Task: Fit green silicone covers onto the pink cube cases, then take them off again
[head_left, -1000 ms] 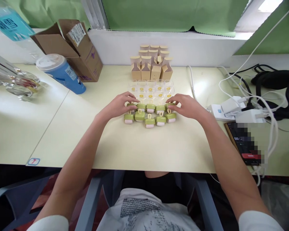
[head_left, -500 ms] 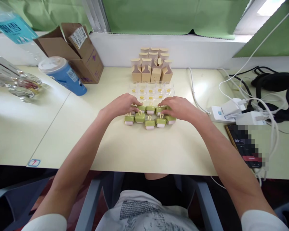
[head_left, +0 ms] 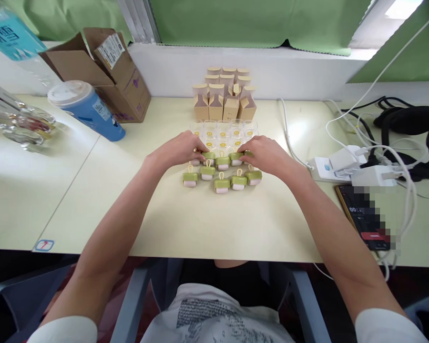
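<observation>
Cream table (head_left: 200,224) runs the whole width, person seated at its near edge, both bare arms stretched out over the middle.

Back left: open cardboard box (head_left: 128,90) against the white sill. Just in front of it stands a blue cup (head_left: 93,116) with a white lid. A clear bottle (head_left: 7,35) with a blue label sits at the top-left corner. Below it is a glass object (head_left: 25,128), too blurred to tell what.

Far right: tangle of black cables (head_left: 411,119). White power strip (head_left: 325,167) with chargers (head_left: 370,176) plugged in, near the right forearm. Dark phone (head_left: 364,216) lies flat at the right table edge. One white cable (head_left: 284,124) trails back toward the sill, just right of the work area.

Centre back: cluster of small tan cartons (head_left: 221,100), open-topped, upright, packed close near the sill. In front of them is a block of clear cases (head_left: 223,131) with yellow dots. Its near edge is partly covered by the knuckles of both hands.

Left hand (head_left: 177,151): palm down, fingers half curled, tips on the left end of the back row of green pieces (head_left: 222,182). Real grip or just pressing, cannot tell.

Right hand (head_left: 268,155): same pose, mirrored, tips on the right end of that row. Grip also cannot tell.

The green pieces are small green caps with pink bases and yellow loops. They sit in two rough rows at table centre, between the clear cases and the person. The front row is free and untouched. The back row is squeezed between the two hands, its end pieces hidden under the fingers.
</observation>
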`<state>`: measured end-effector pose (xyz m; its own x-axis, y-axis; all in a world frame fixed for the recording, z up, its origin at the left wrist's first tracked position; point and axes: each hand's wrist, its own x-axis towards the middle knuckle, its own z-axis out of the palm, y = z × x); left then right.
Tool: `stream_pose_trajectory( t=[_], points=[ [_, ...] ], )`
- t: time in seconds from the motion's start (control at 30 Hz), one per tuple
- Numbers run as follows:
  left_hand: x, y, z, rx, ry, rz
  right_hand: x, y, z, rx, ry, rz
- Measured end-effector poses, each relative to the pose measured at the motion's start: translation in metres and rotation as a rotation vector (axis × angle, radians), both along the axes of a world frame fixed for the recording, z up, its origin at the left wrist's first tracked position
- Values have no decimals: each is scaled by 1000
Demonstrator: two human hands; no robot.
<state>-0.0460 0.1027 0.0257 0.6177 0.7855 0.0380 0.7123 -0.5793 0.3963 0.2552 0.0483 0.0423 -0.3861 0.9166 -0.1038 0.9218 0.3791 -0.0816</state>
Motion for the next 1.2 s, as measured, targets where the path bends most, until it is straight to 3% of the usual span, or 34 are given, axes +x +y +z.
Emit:
stream_pose_trajectory(
  t=[0.17,0.27,0.37,0.6,0.8,0.9,1.0,1.07,1.2],
  points=[
    [0,3,2,-39,33,-19,-5,-8,10,32,-55,-41],
    [0,4,4,-51,56,-31,-12,-15,12,152,-8,38],
    [1,5,6,-61,56,-43,-24,-17,2,178,52,170],
    [2,0,10,-48,114,-65,-36,-9,-25,209,91,215],
    [3,-1,18,-57,150,-72,-31,-10,-15,212,123,171],
    [-5,-19,34,66,159,-32,-17,-27,1,233,133,116],
    [-18,-52,42,196,69,19,3,-52,9,139,94,106],
    [-25,-75,34,169,89,12,13,-67,5,76,58,110],
    [-29,-101,1,93,75,-9,23,-80,-18,35,82,105]
  ],
)
